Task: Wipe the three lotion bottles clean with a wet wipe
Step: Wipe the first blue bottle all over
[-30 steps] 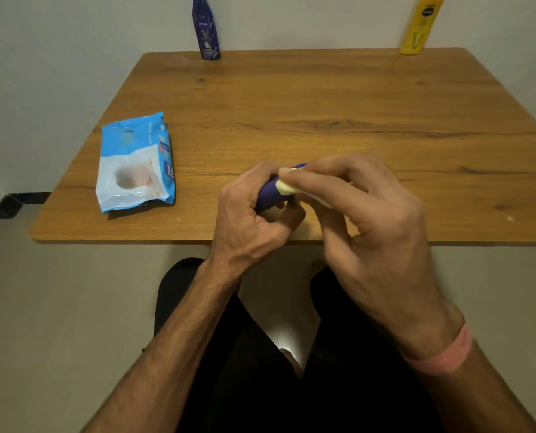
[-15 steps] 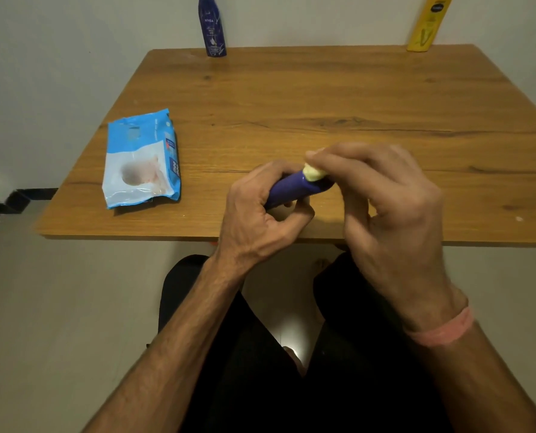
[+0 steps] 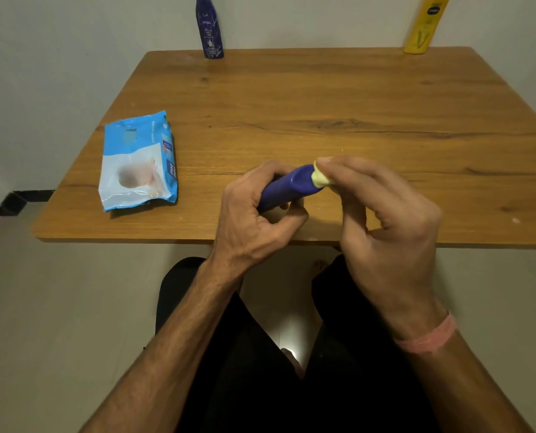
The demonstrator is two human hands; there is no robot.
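While both hands work at centre frame:
Wipe pack (image 3: pixel 138 162): left, contents hidden.
Purple bottle (image 3: pixel 287 189): glossy, lying slantwise, clamped in left hand (image 3: pixel 254 220).
Right hand (image 3: pixel 385 220): pinching yellowish wipe (image 3: pixel 321 179) against its tip.

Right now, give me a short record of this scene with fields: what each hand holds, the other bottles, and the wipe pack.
left hand: grips the purple bottle, lying tilted above the table's near edge
right hand: pinches a bunched wet wipe against the bottle's far end
dark blue bottle: upright, far edge of the table
yellow bottle: upright, far right corner
wipe pack: lying flat, table's left side
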